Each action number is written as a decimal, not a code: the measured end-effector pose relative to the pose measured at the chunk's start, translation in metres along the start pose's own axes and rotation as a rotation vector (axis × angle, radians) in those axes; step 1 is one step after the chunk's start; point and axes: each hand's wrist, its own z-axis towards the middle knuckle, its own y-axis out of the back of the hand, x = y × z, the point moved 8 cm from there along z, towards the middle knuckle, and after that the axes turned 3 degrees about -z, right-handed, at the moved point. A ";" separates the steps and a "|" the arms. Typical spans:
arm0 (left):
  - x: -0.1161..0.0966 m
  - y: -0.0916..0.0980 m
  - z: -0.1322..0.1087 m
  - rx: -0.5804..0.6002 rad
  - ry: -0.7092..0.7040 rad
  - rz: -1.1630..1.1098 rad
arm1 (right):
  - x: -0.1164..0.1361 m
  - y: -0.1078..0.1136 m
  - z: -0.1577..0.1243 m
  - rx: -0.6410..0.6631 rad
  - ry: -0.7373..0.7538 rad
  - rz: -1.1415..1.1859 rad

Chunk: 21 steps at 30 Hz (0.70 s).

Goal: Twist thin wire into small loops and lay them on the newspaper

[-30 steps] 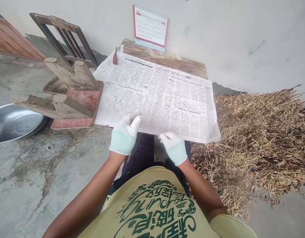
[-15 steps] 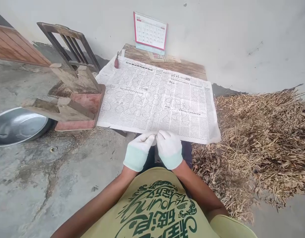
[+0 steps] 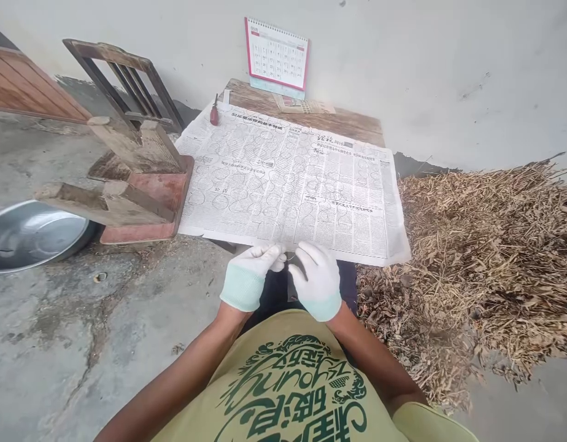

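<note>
My left hand [image 3: 254, 270], in a white glove with a pale green cuff, pinches a thin wire-like loop [image 3: 290, 256] at the near edge of the newspaper. The loop is too fine to make out fully. My right hand [image 3: 315, 277], gloved the same way, is beside it with thumb and fingers apart; whether a fingertip touches the loop is unclear. Many thin round outlines [image 3: 220, 202] cover the newspaper [image 3: 283, 184]; I cannot tell whether they are loose rings or drawn. A screwdriver with a red handle [image 3: 214, 115] lies at its far left corner.
The newspaper covers a wooden table [image 3: 357, 126] against the wall. A desk calendar [image 3: 277, 56] stands at the back. To the left are an upturned wooden stool [image 3: 145, 184], a chair [image 3: 127, 80] and a metal basin [image 3: 39, 236]. Dry stalks [image 3: 486, 264] are heaped at right.
My hands were close together with fingertips meeting. Now they have drawn apart slightly, the right hand's fingers have spread, and part of the thin loop shows between them.
</note>
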 end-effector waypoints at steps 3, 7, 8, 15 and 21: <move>-0.003 -0.003 -0.002 -0.008 -0.009 0.096 | -0.021 0.004 -0.012 -0.115 -0.328 0.188; 0.000 -0.009 -0.003 0.014 0.017 0.145 | -0.033 -0.014 -0.021 -0.027 -0.621 0.541; 0.002 -0.011 -0.002 0.025 0.024 0.138 | -0.035 -0.017 -0.023 -0.009 -0.670 0.595; 0.010 -0.022 -0.002 0.249 0.070 -0.065 | -0.035 -0.018 -0.026 0.078 -0.714 0.699; 0.020 -0.025 0.001 0.298 0.191 -0.185 | -0.036 -0.020 -0.026 0.133 -0.732 0.686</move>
